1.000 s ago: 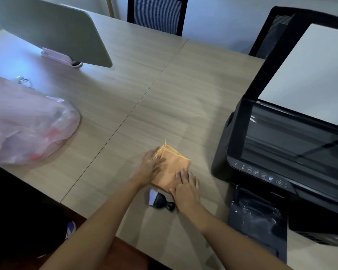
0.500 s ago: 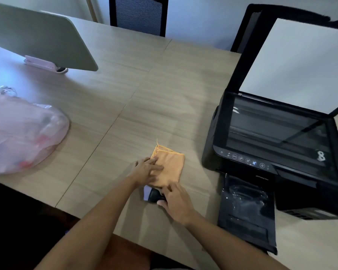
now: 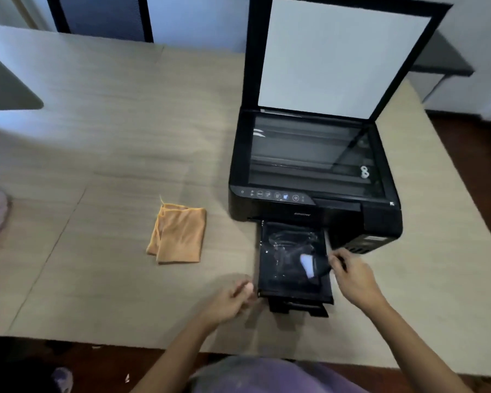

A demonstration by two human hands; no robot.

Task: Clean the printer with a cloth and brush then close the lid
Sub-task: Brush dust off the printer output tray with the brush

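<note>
Right hand (image 3: pixel 352 275) pinches the black handle of a small white-bristled brush (image 3: pixel 312 267), bristles over the black printer's (image 3: pixel 315 165) pull-out tray (image 3: pixel 284 287). Left hand (image 3: pixel 233 300), loosely curled, holds nothing beside the tray's edge. Folded orange cloth (image 3: pixel 179 234) lies on the table: soft, light; take by an edge. Lid (image 3: pixel 340 55) upright.

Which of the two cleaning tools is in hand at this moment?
The brush: the right hand grips its black handle, white bristles over the output tray. The orange cloth lies folded on the table, untouched.
</note>
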